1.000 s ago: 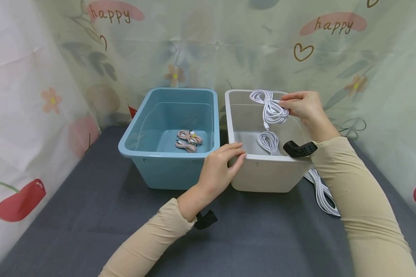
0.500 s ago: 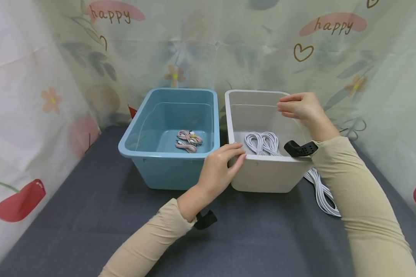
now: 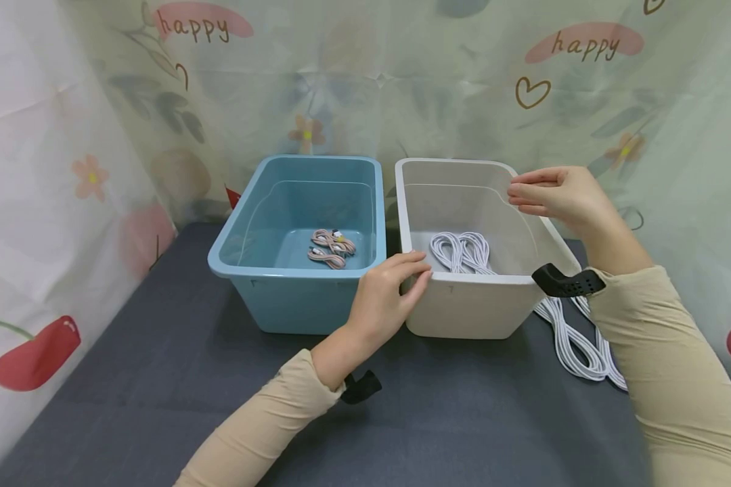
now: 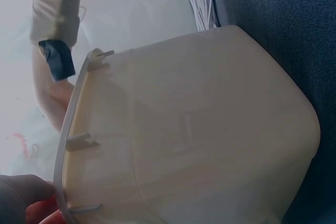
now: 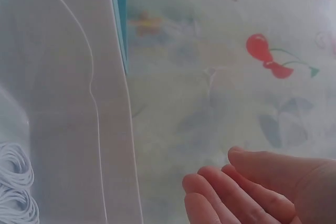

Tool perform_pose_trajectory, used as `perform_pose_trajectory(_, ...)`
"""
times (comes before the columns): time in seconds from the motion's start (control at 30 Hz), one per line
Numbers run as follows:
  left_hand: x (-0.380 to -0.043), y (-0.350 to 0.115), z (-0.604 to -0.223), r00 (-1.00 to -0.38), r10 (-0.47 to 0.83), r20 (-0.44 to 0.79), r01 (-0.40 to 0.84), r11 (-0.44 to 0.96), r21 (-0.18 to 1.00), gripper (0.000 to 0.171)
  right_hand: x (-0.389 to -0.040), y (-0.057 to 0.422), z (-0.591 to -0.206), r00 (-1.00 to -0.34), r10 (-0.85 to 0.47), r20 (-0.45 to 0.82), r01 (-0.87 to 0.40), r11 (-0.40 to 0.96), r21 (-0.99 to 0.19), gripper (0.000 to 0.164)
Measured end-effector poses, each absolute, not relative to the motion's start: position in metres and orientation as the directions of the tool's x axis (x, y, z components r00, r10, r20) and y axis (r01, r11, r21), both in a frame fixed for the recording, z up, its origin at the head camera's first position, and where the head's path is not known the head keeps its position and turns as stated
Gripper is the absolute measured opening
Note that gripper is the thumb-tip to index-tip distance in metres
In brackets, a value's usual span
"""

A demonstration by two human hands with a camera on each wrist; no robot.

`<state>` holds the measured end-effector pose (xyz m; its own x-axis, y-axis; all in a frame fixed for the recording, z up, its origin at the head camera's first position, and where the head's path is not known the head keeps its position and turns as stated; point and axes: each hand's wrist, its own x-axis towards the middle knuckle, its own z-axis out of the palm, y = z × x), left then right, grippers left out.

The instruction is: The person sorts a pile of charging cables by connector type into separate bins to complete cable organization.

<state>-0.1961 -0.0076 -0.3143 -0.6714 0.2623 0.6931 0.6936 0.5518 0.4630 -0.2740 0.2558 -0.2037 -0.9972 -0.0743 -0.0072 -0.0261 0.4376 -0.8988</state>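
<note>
My left hand (image 3: pixel 385 291) holds the near-left corner of the white bin (image 3: pixel 481 304), its fingers over the rim and its thumb at the front. The left wrist view shows fingertips (image 4: pixel 39 192) right at that rim. Over the bin's right side, my right hand (image 3: pixel 560 196) is in the air with extended fingers and nothing in them. Two coiled white cables (image 3: pixel 461 253) lie side by side on the white bin's floor, partly hidden by the front rim. More white cable bundles (image 3: pixel 579 345) lie on the table outside it, partly covered by my right sleeve.
A blue bin (image 3: pixel 298 297) stands just left of the white one. Inside it are several small pinkish-brown cable bundles (image 3: pixel 331 247). Both bins rest on a dark cloth (image 3: pixel 463 419), with a printed curtain (image 3: pixel 353 81) behind and at the sides.
My right hand has let go of a white cable bundle, which now lies in the white bin beside the other one. The hand then moved right. My left hand stays put.
</note>
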Motion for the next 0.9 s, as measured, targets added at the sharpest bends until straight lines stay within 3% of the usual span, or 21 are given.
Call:
perform_pose_trajectory(0.13,-0.196,-0.008,-0.314,-0.672,0.261,0.693,0.693,0.553,0.463,0.019,-0.260,0.264,-0.208,-0.998,-0.069,-0.004,-0.030,0.485,-0.874,0.023)
perform_pose_trajectory(0.27,-0.195,-0.008,-0.314,-0.676,0.261,0.690,0.691,0.551,0.469,0.019,-0.248,0.272,-0.216,-0.995,-0.093,0.029,-0.069,0.463,-0.884,0.007)
perform_pose_trajectory(0.6,-0.196,-0.008,-0.315,-0.675,0.259,0.691,0.690,0.553,0.467,0.020,-0.223,0.298,-0.237,-0.994,-0.070,0.081,-0.101,0.370,-0.924,0.013)
perform_pose_trajectory(0.9,-0.196,-0.008,-0.314,-0.682,0.261,0.683,0.687,0.550,0.475,0.020,-0.205,0.320,-0.261,-0.987,-0.045,0.156,-0.159,0.052,-0.986,0.020)
